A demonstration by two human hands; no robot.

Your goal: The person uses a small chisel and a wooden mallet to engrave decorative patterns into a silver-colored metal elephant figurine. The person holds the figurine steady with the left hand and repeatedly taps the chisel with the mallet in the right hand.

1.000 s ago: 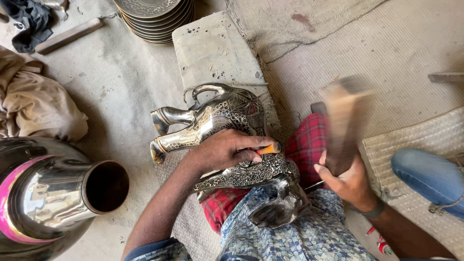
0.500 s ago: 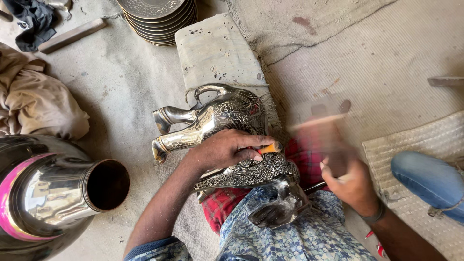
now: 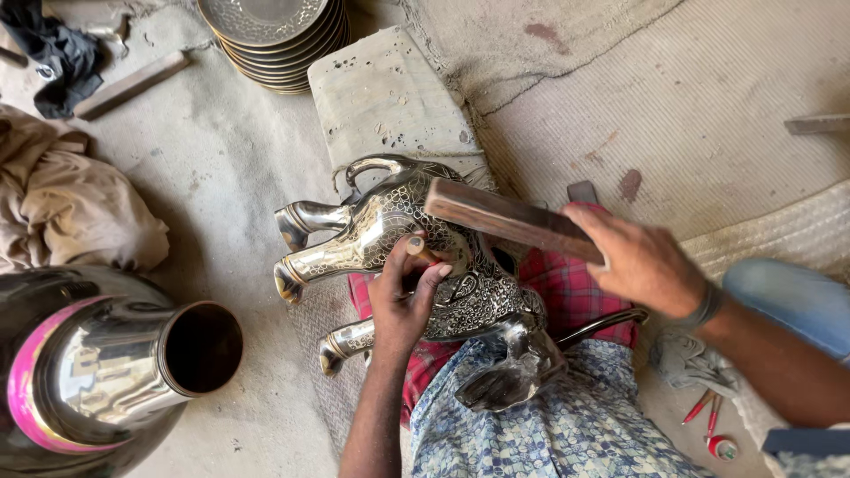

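Note:
A silver metal elephant figure (image 3: pixel 354 248) with fine engraved patterns lies on its side across my lap, legs pointing left. My left hand (image 3: pixel 403 301) rests on its body and pinches a small punch (image 3: pixel 416 246) upright against the metal. My right hand (image 3: pixel 642 261) grips a dark wooden bar (image 3: pixel 505 219), whose far end is down at the top of the punch. A red checked cloth (image 3: pixel 575 296) lies under the figure.
A grey stone slab (image 3: pixel 381 97) sits behind the figure, with stacked metal plates (image 3: pixel 274 35) beyond it. A large shiny vessel (image 3: pixel 97 372) stands at lower left beside crumpled beige cloth (image 3: pixel 71 212). Red pens (image 3: pixel 704 412) lie at lower right by a woven mat (image 3: pixel 779 239).
My right hand has swung the wooden bar from raised at the right down and leftward onto the punch. My left hand has stayed on the figure with the punch.

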